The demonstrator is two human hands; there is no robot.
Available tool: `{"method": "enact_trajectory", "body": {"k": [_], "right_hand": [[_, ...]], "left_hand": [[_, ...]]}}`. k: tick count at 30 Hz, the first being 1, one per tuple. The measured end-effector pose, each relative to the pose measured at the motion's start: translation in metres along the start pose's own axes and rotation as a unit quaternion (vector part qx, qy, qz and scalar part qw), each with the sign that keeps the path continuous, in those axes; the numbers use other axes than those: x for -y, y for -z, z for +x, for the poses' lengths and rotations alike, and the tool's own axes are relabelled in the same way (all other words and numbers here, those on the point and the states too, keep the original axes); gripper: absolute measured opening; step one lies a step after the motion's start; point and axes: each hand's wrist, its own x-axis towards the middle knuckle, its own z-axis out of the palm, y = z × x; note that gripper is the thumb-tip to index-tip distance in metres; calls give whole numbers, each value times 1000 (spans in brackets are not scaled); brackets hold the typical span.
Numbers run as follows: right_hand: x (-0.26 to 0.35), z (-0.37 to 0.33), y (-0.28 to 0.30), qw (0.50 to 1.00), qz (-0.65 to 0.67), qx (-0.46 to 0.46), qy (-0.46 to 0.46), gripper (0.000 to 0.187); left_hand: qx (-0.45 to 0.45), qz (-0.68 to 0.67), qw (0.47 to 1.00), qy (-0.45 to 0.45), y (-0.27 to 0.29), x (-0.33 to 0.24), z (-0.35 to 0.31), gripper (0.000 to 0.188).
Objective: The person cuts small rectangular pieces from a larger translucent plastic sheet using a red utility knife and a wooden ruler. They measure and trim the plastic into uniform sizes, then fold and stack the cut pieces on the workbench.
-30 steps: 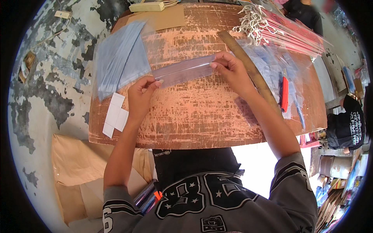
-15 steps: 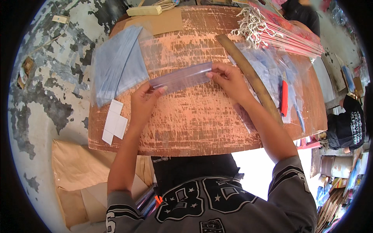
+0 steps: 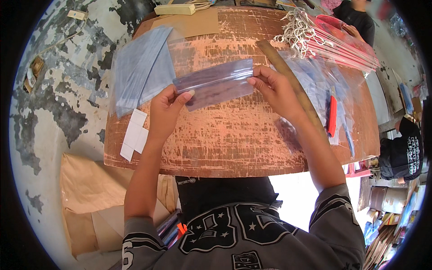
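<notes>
Between my hands I hold a clear bluish plastic sheet [image 3: 218,85] above the worn table, with a crease running along its length. My left hand [image 3: 167,104] pinches its left end, thumb on top. Its right end is pinched by my right hand [image 3: 275,90], which is a little higher and farther away. Left of my left hand lies a stack of bluish plastic sheets [image 3: 144,67], and nearer to me a white paper cutout [image 3: 134,135]. A long brown ruler-like strip [image 3: 292,85] lies just beyond my right hand.
The table [image 3: 216,153] has scratched reddish paint. At right lie loose plastic pieces [image 3: 312,83] and a red-handled cutter [image 3: 332,117]. White cords with red-and-white strips [image 3: 333,42] sit at the far right, brown cardboard [image 3: 189,27] at the back. Two other people [image 3: 400,148] are at right.
The plastic sheet has opened out from a narrow folded strip to a broader piece, its lower flap now showing. Both hands still hold its ends. The view has shifted slightly.
</notes>
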Motion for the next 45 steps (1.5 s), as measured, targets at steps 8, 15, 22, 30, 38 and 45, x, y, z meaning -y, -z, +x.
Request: {"method": "enact_trajectory", "body": {"k": [8,15,22,30,38,45], "right_hand": [[56,-11,16,987,71,60,-130,23],[50,-24,22,987,67,56,-138,25],[65,-30,23,989,80,40,-116,28],[69,-45,24,993,76,32,-80,21],[70,-58,29,993,78,29,-79,21],[74,-74,33,986,96,65,-117,24]], "left_hand": [[16,-14,995,101,3,-26,-21,27],[14,-109,988,111,-5,-33,-36,28],[-19,-127,987,93,-14,-46,-51,29],[-13,-92,994,52,-17,-54,-66,29],[-26,-73,996,54,-28,-58,-79,27],[-23,-83,993,77,-33,-49,-93,27]]}}
